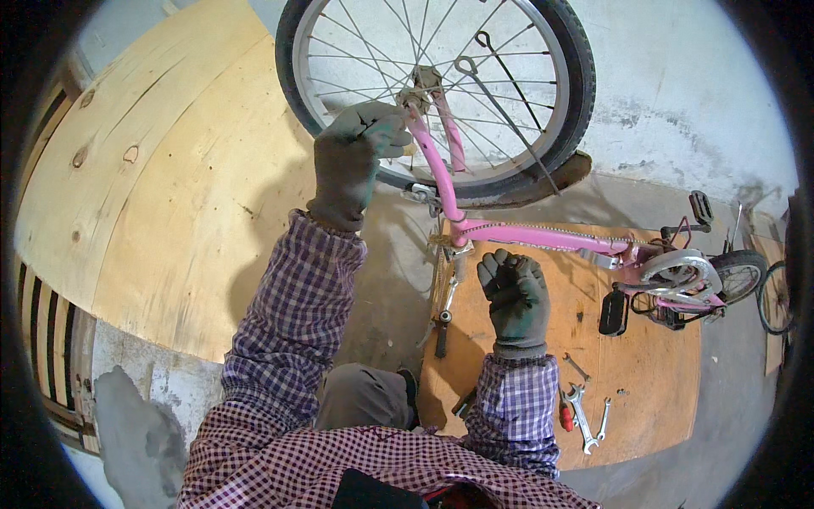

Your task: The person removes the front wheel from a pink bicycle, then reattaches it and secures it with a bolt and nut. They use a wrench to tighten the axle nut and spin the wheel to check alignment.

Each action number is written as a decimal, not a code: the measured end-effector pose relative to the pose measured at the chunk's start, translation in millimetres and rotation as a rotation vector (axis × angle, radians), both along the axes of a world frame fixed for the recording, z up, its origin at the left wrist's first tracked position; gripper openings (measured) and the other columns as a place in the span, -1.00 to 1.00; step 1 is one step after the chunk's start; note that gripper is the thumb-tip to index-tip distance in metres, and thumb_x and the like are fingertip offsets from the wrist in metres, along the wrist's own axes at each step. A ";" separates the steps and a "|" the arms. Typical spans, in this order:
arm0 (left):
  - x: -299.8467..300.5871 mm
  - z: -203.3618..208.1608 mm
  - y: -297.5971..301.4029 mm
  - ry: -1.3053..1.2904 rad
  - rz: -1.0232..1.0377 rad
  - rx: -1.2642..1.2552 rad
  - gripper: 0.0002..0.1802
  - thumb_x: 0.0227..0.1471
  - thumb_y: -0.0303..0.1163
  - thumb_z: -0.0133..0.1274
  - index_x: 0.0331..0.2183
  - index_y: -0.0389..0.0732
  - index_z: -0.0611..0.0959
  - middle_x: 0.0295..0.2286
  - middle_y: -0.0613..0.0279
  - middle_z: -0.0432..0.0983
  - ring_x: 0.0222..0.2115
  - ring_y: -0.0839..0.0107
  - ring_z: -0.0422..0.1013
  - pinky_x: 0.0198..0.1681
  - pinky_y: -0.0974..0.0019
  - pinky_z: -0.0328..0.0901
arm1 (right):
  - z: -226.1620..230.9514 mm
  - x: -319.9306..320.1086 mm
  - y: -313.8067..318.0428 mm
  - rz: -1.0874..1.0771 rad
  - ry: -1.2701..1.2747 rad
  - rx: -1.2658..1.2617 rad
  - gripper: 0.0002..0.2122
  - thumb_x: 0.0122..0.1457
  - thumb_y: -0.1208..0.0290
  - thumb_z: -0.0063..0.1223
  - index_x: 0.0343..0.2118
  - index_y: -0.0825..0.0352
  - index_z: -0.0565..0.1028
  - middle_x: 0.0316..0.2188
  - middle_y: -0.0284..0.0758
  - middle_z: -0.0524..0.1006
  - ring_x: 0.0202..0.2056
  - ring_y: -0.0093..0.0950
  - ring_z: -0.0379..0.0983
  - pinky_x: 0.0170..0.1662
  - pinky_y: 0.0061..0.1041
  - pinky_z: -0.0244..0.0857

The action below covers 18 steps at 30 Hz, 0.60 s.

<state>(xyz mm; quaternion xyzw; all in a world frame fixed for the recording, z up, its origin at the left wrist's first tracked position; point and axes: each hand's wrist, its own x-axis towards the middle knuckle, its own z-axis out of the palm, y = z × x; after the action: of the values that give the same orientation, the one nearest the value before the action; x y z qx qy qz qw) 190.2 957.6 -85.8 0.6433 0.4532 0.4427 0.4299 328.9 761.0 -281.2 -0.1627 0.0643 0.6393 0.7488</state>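
While spanners (585,414) and a red-handled tool (565,417) lie on the wooden board (653,399) just right of the right hand (513,293), the upturned pink bicycle (543,237) stands ahead. The left hand (352,157), raised, closes on its fork beside the wheel (441,85); the right hand is fisted below the frame, its hold unclear.

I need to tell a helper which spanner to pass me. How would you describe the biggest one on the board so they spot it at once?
Find the upside-down pink bicycle lying on the plywood board. At the board's near edge, right of the right hand, lie several tools. The biggest spanner is silver, beside a red-handled tool, longer than the spanner to its right.
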 end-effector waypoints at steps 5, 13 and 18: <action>9.7 -13.7 9.4 -0.110 -0.118 0.090 -0.75 0.10 -0.57 0.10 -0.14 -0.37 0.65 -0.23 0.10 0.64 -0.28 0.34 0.58 -0.19 0.26 0.52 | -6.7 15.8 13.2 -0.001 0.054 0.056 -0.84 0.30 0.35 0.06 -0.19 0.32 0.55 -0.12 -0.17 0.62 -0.03 -0.16 0.56 0.13 -0.08 0.42; 23.1 -36.0 4.8 -0.155 -0.026 0.187 -0.72 0.15 -0.49 0.16 -0.08 -0.34 0.64 -0.21 0.11 0.63 -0.29 0.37 0.58 -0.21 0.28 0.52 | -10.3 35.8 14.6 0.018 0.055 0.040 -0.78 0.25 0.34 0.12 -0.17 0.39 0.51 -0.06 -0.06 0.57 0.01 -0.12 0.52 0.16 -0.04 0.39; 25.7 -44.0 8.5 -0.112 -0.021 0.245 -0.69 0.15 -0.48 0.18 -0.06 -0.33 0.63 -0.17 0.14 0.62 -0.27 0.39 0.57 -0.20 0.30 0.51 | -10.1 42.0 15.1 -0.001 0.058 0.084 -0.79 0.28 0.32 0.11 -0.20 0.40 0.51 -0.13 -0.10 0.58 -0.04 -0.17 0.55 0.13 -0.10 0.42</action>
<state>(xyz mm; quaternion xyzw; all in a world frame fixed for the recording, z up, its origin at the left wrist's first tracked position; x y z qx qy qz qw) 215.8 966.1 -129.9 0.6700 0.3642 0.5255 0.3773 370.9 776.1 -291.3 -0.1124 0.0591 0.6456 0.7530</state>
